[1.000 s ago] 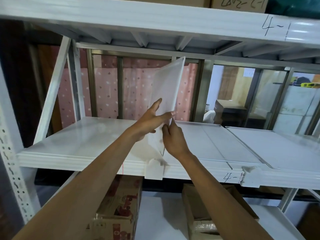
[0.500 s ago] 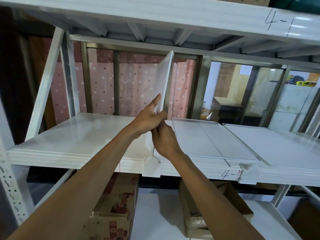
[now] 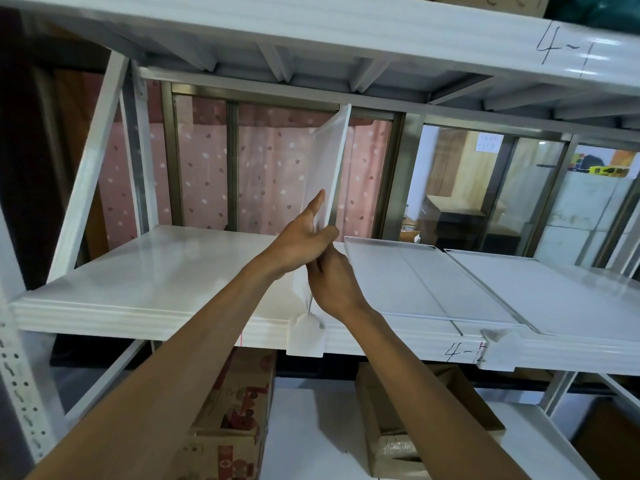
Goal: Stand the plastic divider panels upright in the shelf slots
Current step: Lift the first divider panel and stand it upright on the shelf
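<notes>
A translucent white plastic divider panel [image 3: 329, 168] stands almost upright on the white shelf [image 3: 145, 292], leaning slightly right at its top, its lower front corner above a white clip [image 3: 305, 336] on the shelf's front lip. My left hand [image 3: 300, 239] grips the panel's near edge from the left, fingers pointing up along it. My right hand [image 3: 332, 282] presses against the same edge lower down from the right. Two more divider panels [image 3: 415, 282] [image 3: 554, 292] lie flat on the shelf to the right, the nearer one behind a second clip [image 3: 497, 349].
The upper shelf [image 3: 346, 26] hangs close above the panel's top. Cardboard boxes [image 3: 228, 417] [image 3: 412, 424] sit on the lower shelf. White uprights [image 3: 20, 375] frame the left side; a window with a pink curtain [image 3: 270, 174] is behind.
The panel has swung from tilted and facing me to nearly edge-on and upright. Both hands stayed on its near edge and closed in together.
</notes>
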